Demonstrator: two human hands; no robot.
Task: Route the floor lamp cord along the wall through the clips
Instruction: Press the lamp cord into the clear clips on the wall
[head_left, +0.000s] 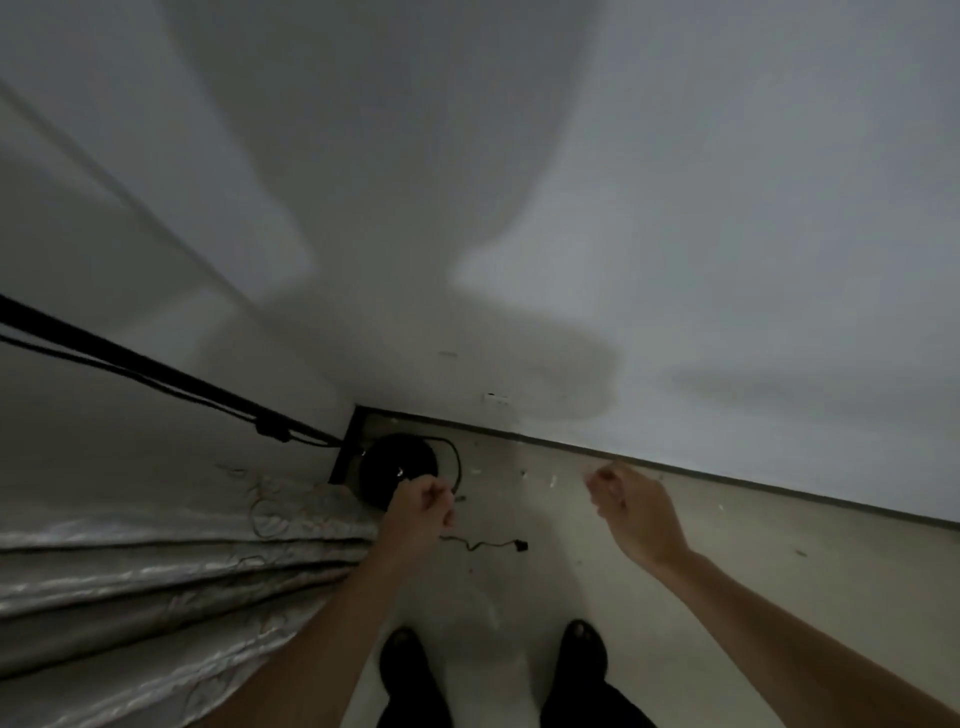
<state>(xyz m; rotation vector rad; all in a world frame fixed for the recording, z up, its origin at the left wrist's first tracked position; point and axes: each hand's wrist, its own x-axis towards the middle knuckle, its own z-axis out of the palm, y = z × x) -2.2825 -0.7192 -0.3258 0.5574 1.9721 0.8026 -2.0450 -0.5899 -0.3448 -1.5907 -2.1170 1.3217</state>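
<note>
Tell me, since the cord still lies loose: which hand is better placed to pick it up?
Probably left. The left hand hovers by the round black lamp base, right above the thin black cord; the right hand is farther off.

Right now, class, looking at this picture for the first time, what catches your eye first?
Two bare hands, left hand and right hand, reach out over the pale floor. The black round lamp base sits in the corner, its cord trailing loose beside a silvery curtain.

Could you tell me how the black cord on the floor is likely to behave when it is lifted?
The cord lies in loose kinks, so it is probably floppy and will sag. It looks thin, likely light. Its plug end may swing when the left hand lifts it.
</note>
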